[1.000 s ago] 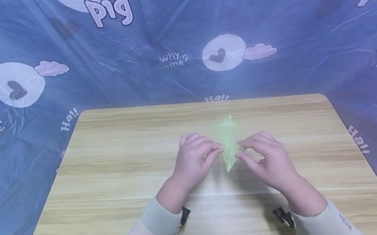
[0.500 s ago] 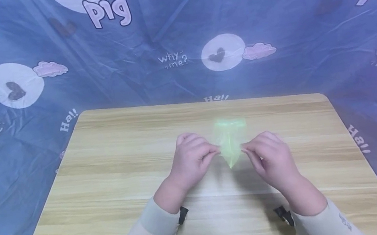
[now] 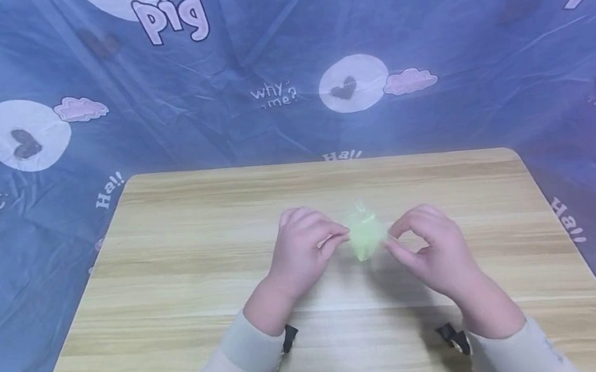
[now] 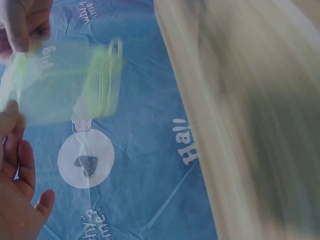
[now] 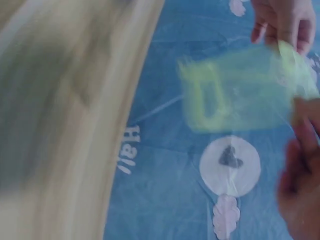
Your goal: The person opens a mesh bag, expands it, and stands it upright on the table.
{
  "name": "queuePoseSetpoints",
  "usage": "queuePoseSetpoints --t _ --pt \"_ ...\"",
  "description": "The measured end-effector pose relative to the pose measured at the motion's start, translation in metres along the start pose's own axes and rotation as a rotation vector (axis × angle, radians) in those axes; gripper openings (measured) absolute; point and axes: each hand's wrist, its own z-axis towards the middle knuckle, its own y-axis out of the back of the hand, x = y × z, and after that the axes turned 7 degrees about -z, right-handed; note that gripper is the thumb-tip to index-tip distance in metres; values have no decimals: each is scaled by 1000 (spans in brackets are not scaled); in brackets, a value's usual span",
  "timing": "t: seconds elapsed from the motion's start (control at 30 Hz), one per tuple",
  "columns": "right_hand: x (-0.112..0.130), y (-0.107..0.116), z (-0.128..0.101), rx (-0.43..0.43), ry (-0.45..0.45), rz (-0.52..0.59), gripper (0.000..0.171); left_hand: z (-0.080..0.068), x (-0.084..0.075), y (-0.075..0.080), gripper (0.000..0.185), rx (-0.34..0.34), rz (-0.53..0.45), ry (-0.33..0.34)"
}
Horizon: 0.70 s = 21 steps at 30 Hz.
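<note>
A sheer yellow-green drawstring pouch (image 3: 365, 234) is held up above the table between the two hands. My left hand (image 3: 307, 246) pinches its left edge between thumb and forefinger. At the right edge, my right hand (image 3: 436, 249) holds it by the tips of thumb and forefinger. In the left wrist view the pouch (image 4: 60, 95) hangs in the air, with its gathered cord end pointing away from the hands. The pouch (image 5: 240, 95) is blurred in the right wrist view. It is see-through, and nothing shows inside.
A light wood-grain table (image 3: 194, 227) lies under both hands. Behind it hangs a blue printed cloth (image 3: 230, 42) with white circles, hearts and lettering. Small black wrist devices (image 3: 452, 338) sit at the sleeve cuffs.
The pouch was long with a pointed near end; it spread wider, and now looks shorter and more bunched. My right hand has moved slightly right. The left hand stays almost in place.
</note>
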Motion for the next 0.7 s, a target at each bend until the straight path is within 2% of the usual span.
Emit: queuePoseSetpoints --t 0.13,0.2,0.4,0.5,0.6,0.7 --pt "3 10 6 130 -115 108 44 4 -1 2 10 59 -7 -15" --pt "5 12 10 172 -144 120 48 6 -2 2 8 80 0 -24" --pt "9 12 19 320 -180 143 31 6 -3 2 6 103 28 -52" --pt "10 10 20 341 -165 156 24 6 -3 0 8 95 32 -46" --pt "11 8 20 309 -142 155 25 5 -6 -3 5 64 40 5" --pt "11 5 19 249 -123 119 25 2 -11 -6 9 13 20 150"
